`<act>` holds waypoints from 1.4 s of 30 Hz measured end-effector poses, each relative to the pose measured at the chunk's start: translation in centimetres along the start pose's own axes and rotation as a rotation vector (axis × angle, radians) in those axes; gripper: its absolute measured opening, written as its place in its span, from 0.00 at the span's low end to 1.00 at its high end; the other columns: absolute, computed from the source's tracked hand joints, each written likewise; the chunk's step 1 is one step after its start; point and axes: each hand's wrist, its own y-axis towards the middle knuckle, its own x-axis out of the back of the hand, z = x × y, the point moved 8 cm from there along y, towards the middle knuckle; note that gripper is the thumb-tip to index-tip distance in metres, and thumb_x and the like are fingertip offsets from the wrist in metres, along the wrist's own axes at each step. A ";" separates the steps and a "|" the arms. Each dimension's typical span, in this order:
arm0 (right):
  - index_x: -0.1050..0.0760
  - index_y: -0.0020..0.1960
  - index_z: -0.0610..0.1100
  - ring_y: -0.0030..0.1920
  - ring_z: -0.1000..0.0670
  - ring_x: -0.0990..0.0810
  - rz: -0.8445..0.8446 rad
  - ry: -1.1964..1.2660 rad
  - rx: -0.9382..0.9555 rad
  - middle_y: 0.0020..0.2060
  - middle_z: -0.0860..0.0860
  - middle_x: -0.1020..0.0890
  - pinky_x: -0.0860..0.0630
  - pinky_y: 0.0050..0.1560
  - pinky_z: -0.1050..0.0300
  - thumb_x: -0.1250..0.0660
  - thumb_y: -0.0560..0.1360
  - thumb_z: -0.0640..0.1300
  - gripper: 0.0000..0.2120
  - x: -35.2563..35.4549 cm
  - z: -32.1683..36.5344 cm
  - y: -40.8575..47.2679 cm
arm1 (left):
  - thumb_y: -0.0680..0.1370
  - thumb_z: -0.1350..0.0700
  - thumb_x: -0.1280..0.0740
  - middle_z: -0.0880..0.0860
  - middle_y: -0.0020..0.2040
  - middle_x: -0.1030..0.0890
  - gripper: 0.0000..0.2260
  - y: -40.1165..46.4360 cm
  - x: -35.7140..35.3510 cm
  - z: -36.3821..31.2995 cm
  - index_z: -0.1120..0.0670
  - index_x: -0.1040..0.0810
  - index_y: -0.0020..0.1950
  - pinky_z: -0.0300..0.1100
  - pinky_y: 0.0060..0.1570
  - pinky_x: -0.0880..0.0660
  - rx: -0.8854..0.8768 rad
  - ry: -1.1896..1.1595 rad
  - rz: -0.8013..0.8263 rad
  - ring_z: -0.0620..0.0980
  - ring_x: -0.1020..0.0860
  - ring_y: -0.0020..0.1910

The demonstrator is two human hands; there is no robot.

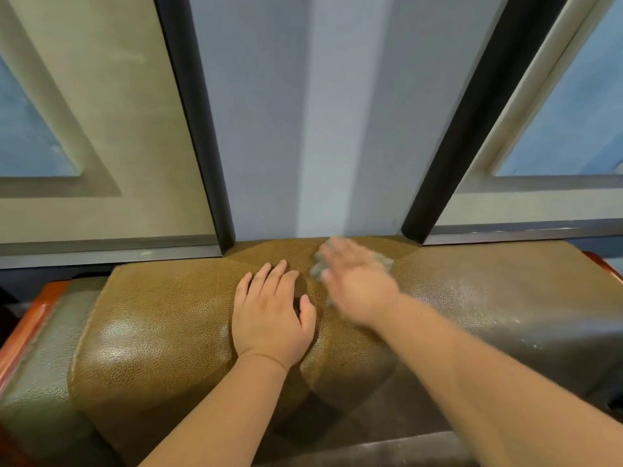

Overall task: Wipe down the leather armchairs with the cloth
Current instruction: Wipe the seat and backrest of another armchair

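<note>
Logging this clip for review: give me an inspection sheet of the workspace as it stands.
Surface: brown pebbled leather armchair back, glossy on its front curve, with a centre seam.
Job's things: small grey cloth, under the right hand, at the top edge.
Clutter: nothing seen.
Hands: left hand lies flat on the leather; right hand is blurred, fingers straight, pressing the cloth.
Cables: nothing seen.
Surroundings: grey-blue wall panel between black vertical strips; reddish wooden chair trim at left.
</note>
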 end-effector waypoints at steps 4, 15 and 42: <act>0.41 0.83 0.48 0.83 0.49 0.46 -0.031 0.024 0.154 0.83 0.49 0.43 0.57 0.80 0.56 0.50 0.87 0.51 0.25 0.7 0.6 -4.2 | 0.79 0.41 0.46 0.49 0.75 0.24 0.26 0.0 0.1 0.0 0.48 0.20 0.71 0.54 0.81 0.42 -0.002 -0.012 -0.013 0.51 0.31 0.78; 0.38 0.82 0.48 0.83 0.47 0.44 -0.090 -0.012 0.163 0.83 0.50 0.40 0.47 0.83 0.46 0.51 0.84 0.54 0.28 -1.9 -0.2 -9.0 | 0.79 0.41 0.46 0.49 0.76 0.24 0.26 -0.1 0.5 -0.2 0.48 0.21 0.71 0.53 0.81 0.42 0.004 0.018 -0.014 0.50 0.31 0.78; 0.25 0.73 0.44 0.78 0.44 0.34 -0.312 -0.077 0.116 0.76 0.46 0.28 0.41 0.80 0.47 0.43 0.80 0.49 0.24 -1.5 -6.6 -13.1 | 0.82 0.44 0.40 0.50 0.75 0.23 0.21 -0.5 1.3 -0.7 0.48 0.21 0.72 0.54 0.80 0.40 0.022 0.054 -0.040 0.51 0.30 0.77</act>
